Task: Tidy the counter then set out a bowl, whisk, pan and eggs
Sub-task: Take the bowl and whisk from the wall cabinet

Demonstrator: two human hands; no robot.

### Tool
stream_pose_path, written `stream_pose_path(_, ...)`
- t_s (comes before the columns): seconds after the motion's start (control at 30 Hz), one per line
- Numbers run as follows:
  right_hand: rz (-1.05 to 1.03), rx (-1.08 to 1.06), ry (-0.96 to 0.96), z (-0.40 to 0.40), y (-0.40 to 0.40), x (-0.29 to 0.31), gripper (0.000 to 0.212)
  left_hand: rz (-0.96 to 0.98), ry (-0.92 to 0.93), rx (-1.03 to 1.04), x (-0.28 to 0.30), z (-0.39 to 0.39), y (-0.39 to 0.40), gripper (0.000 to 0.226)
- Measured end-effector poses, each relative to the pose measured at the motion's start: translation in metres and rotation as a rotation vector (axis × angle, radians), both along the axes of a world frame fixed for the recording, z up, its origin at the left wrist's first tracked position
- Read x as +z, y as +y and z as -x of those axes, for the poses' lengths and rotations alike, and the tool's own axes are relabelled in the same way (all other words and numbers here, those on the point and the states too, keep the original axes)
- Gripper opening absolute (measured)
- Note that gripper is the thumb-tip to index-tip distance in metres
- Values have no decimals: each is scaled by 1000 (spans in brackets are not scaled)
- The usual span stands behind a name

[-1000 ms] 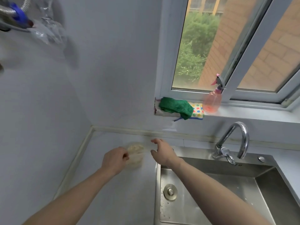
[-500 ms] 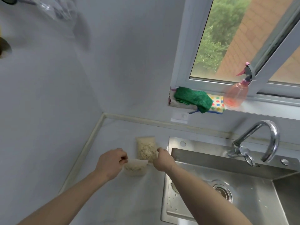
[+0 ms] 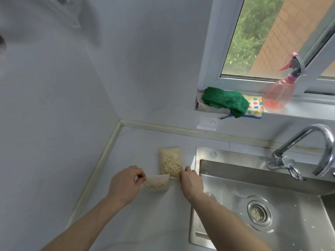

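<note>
Worn on the head, looked forward and steeply down into the counter (image 3: pixel 137 223) corner. Sat close above both forearms, with the sink (image 3: pixel 272 192) at lower right and the window (image 3: pixel 253 42) at upper right. No second view given.

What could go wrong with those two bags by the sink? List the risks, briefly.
1. The right hand pinches the larger clear bag of pale pieces at its near corner, right beside the sink edge; a slip could drop it into the wet basin.
2. The left hand pinches only one end of the smaller bag, so lifting could sag it; whether either bag is sealed cannot be told, so contents may spill.
</note>
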State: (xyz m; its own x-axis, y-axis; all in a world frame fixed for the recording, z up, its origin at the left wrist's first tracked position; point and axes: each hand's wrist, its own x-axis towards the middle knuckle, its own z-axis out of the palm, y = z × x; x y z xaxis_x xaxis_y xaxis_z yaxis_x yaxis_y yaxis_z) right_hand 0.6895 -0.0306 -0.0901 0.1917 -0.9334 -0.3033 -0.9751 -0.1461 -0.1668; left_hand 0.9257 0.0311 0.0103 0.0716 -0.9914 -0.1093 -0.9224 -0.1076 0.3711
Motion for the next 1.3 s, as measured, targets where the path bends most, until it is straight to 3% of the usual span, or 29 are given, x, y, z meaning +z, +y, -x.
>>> stream_pose_path(0.1, 20, 15, -22, 0, -2, 2, 27, -14, 14, 3, 1, 1, 3, 10)
stream_pose_path(0.23, 31, -83, -203, 1, -3, 19, 12, -39, 12, -36, 8, 5, 9, 12)
stream_pose_path(0.4, 111, -195, -398, 8, 11, 78, 6, -16, 48, -48, 28, 8, 22, 12)
stream_pose_path(0.53, 40, -331, -496, 38, 51, 125, 10, -5, 119, -87, 40, 18, 39, 15)
stream_pose_path(0.83, 127, -662, -676, 160, 236, 176, 22, -73, 124, -435, 66, 138, 72, 18)
stream_pose_path(1.0, 268, -969, -694, 219, 362, 194, 13, -62, 184, -724, 93, 245, 126, 19)
stream_pose_path(1.3, 544, -1430, -597, 284, 629, 230, 9, -20, 284, -1189, 141, 414, 324, 14)
